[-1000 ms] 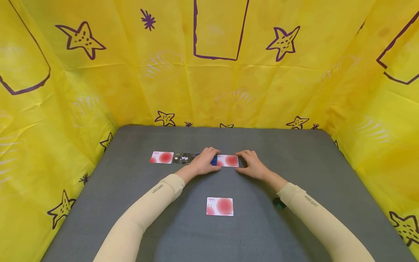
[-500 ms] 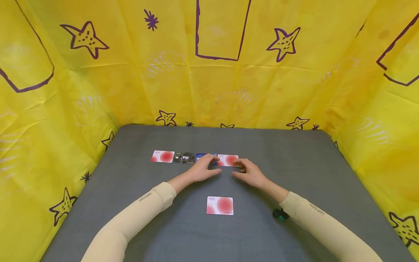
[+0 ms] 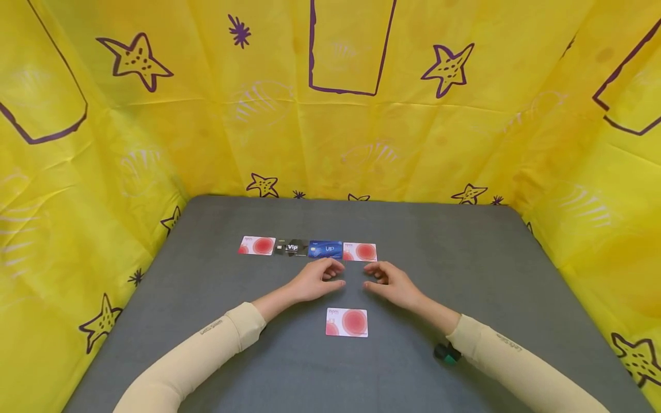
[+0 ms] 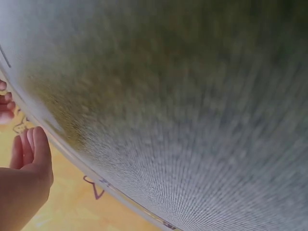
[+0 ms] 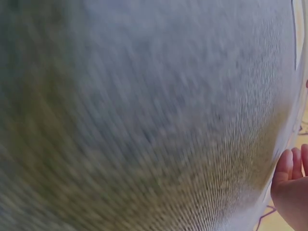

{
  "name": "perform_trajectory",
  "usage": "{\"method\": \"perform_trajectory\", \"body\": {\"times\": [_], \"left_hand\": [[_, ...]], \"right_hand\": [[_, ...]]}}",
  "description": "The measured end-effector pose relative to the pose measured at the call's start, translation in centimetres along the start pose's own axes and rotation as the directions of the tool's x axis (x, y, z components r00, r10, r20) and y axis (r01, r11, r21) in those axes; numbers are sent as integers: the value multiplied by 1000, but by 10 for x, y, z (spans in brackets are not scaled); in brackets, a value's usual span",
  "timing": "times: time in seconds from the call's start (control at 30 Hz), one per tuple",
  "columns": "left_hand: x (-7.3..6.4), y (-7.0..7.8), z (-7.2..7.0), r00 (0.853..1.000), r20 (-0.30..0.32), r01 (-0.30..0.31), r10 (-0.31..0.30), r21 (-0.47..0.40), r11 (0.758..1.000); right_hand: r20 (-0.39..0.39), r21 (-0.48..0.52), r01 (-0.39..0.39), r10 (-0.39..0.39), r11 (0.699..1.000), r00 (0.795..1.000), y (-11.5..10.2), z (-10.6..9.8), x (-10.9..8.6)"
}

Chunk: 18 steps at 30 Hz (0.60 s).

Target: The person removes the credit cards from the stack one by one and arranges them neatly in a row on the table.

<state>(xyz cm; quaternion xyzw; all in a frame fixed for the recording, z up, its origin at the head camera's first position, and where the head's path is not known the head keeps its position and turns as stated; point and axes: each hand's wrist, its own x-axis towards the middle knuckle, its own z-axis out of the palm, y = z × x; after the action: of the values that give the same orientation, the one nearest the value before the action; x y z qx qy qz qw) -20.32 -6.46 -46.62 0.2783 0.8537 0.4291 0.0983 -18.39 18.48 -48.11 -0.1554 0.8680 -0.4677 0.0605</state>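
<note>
Cream sleeves cover both forearms, which reach in from the near edge of the grey table (image 3: 465, 258). Left hand (image 3: 316, 279): resting on the table surface, fingers loosely curled inward, holding nothing, thumb side toward the other hand. Right hand (image 3: 391, 281): likewise on the table, fingers loosely curled, holding nothing; the two hands lie near each other with a small gap between. Single white card with red circles (image 3: 347, 322): flat on the table, just on the near side of the hands, below the gap, touched by neither. Row of four cards, just beyond the fingertips, lying edge to edge: white card with red circle at the left end (image 3: 256, 245); black VIP card (image 3: 291, 248); blue VIP card (image 3: 326, 249), closest to the left hand; white card with red circle at the right end (image 3: 360, 252), closest to the right hand. Small dark green-tipped object (image 3: 446, 354): beside the right forearm, kind not discernible. Yellow sheeting with purple starfish outlines (image 3: 134, 60): encloses the table at back and both sides. Wrist views: blurred grey surface, with part of a hand at the frame edge only.
</note>
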Motion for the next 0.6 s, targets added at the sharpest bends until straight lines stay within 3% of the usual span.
{"method": "perform_trajectory", "body": {"times": [0.1,0.2,0.33,0.43,0.6], "left_hand": [[-7,4,0,1000,8,-4,4,-5,1000],[-15,6,1,1000,10,-17,17,-10,1000],[-25,6,3,999,23,-30,30,-10,999],[-31,9,2,999,35,-26,26,-1,1000],[-40,14,3,998,62,-33,31,31,999]], "right_hand": [[6,9,-3,3,1000,1000,-1,2,-5],[21,31,8,-9,999,1000,-22,0,-17],[26,41,20,-21,999,999,-27,3,-25],[24,33,34,-35,999,999,-10,7,-25],[49,23,63,-64,998,997,-7,8,-31]]}}
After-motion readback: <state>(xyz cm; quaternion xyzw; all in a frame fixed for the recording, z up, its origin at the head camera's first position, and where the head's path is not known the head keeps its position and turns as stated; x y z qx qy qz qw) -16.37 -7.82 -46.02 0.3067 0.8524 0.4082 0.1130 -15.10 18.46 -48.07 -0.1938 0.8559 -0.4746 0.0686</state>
